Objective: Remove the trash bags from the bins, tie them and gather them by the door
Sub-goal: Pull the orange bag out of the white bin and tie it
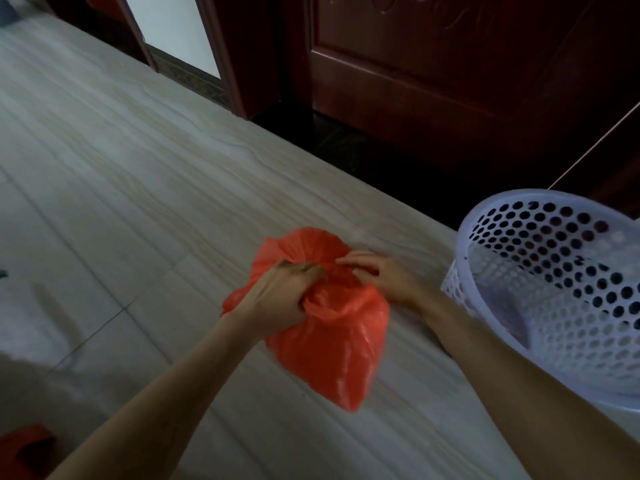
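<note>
An orange-red trash bag (332,344) is held just above the pale floor at the middle of the head view. My left hand (280,292) grips the gathered neck of the bag with curled fingers. My right hand (377,271) pinches the bunched plastic at the bag's top from the right side. A white perforated plastic bin (554,327) stands right of the bag, close to my right forearm, with no bag lining it.
A dark brown wooden door (433,64) and its frame stand beyond the bag, with a black threshold strip (346,143) along the floor. Another piece of red plastic (24,448) shows at the bottom left corner. Pale tiled floor (121,185) stretches to the left.
</note>
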A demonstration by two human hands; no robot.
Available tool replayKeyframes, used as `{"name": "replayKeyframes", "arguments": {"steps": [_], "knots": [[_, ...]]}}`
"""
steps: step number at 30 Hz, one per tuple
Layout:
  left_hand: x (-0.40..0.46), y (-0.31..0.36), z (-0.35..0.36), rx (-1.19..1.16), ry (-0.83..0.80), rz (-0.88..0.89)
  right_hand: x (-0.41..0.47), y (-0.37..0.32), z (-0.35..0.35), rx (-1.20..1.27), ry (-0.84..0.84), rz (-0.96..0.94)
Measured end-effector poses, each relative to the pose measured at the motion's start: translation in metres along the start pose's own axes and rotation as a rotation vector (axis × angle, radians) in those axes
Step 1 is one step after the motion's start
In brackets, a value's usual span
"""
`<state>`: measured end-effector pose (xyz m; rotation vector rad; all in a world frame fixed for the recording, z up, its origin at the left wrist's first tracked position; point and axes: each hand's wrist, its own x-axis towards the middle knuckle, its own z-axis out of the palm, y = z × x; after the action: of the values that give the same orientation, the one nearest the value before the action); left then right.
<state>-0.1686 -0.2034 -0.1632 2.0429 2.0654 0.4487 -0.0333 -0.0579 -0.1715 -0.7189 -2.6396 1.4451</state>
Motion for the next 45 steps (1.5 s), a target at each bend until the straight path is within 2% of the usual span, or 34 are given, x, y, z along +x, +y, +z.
{"name": "replayKeyframes", "arguments": {"steps": [3, 7, 9, 14, 16, 19, 21, 25, 31, 34, 37, 40, 42, 45], "knots": [[-0.002, 0.005, 0.010, -0.175, 0.206, -0.191, -0.006, 0.006, 0.006, 0.023, 0.041, -0.037], [-0.002, 0.018, 0.024, -0.537, 0.511, -0.523, -0.009, 0.010, 0.013, 0.040, 0.030, 0.029], [0.000, 0.019, 0.025, -0.664, 0.561, -0.611, -0.011, 0.006, 0.015, 0.029, 0.041, 0.069], [-0.001, 0.012, 0.022, -0.942, 0.545, -0.795, -0.012, -0.006, 0.024, -0.012, 0.022, 0.061], [-0.001, 0.009, 0.022, -0.888, 0.529, -0.807, -0.011, -0.010, 0.028, -0.016, 0.017, 0.046], [-0.003, 0.005, 0.021, -0.680, 0.503, -0.750, -0.009, -0.016, 0.034, -0.004, -0.007, 0.028], [-0.004, 0.005, 0.021, -0.657, 0.534, -0.742, -0.008, -0.018, 0.036, -0.020, -0.024, 0.023], [-0.002, 0.007, 0.017, -0.831, 0.617, -0.823, -0.010, -0.021, 0.036, -0.016, -0.050, 0.010], [0.001, -0.003, 0.011, -1.191, 0.616, -1.016, -0.016, -0.030, 0.040, 0.033, -0.148, 0.011], [0.005, -0.003, 0.009, -1.277, 0.663, -0.936, -0.019, -0.032, 0.041, 0.072, -0.165, 0.013], [0.008, 0.003, 0.011, -1.311, 0.796, -0.878, -0.017, -0.031, 0.039, 0.081, -0.184, 0.031], [0.008, 0.003, 0.023, -1.671, 0.869, -0.736, -0.018, -0.029, 0.039, 0.075, -0.242, 0.066], [0.009, 0.003, 0.029, -1.862, 0.870, -0.682, -0.020, -0.028, 0.041, 0.167, -0.171, 0.094], [0.012, 0.007, 0.030, -1.923, 0.856, -0.665, -0.017, -0.027, 0.046, 0.359, 0.152, 0.115]]}}
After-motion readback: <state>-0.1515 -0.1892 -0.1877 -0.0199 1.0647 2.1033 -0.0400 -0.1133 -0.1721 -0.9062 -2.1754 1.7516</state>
